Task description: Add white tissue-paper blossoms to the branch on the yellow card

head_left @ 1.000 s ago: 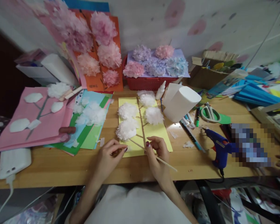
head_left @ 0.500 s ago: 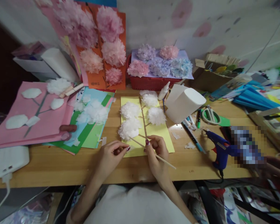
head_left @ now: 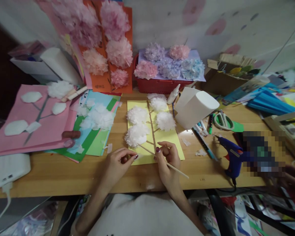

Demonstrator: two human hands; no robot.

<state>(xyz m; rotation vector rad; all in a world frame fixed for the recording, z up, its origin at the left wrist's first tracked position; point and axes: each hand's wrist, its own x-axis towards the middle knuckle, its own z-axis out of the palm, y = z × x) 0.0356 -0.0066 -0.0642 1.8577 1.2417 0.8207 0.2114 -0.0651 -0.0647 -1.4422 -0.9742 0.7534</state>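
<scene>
A yellow sheet (head_left: 170, 139) lies on the wooden table (head_left: 51, 173) with three or more white tissue flowers (head_left: 137, 134) glued along thin stick stems. My right hand (head_left: 167, 160) is closed round a thin wooden stick (head_left: 177, 169) that slants from the lowest flower towards the table's front edge. My left hand (head_left: 118, 162) rests at the sheet's lower left corner, fingers pinched on something small that I cannot make out.
A blue glue gun (head_left: 232, 156) lies to the right, with markers (head_left: 203, 144), scissors (head_left: 222, 120) and a white paper roll (head_left: 196, 108). Pink and green sheets (head_left: 39, 127) with white flowers lie to the left. A red basket (head_left: 157, 87) stands behind. A white charger (head_left: 9, 167) sits at the front left.
The view has shifted slightly. Both hands stay at the yellow sheet's lower edge, with the stick still in my right hand.
</scene>
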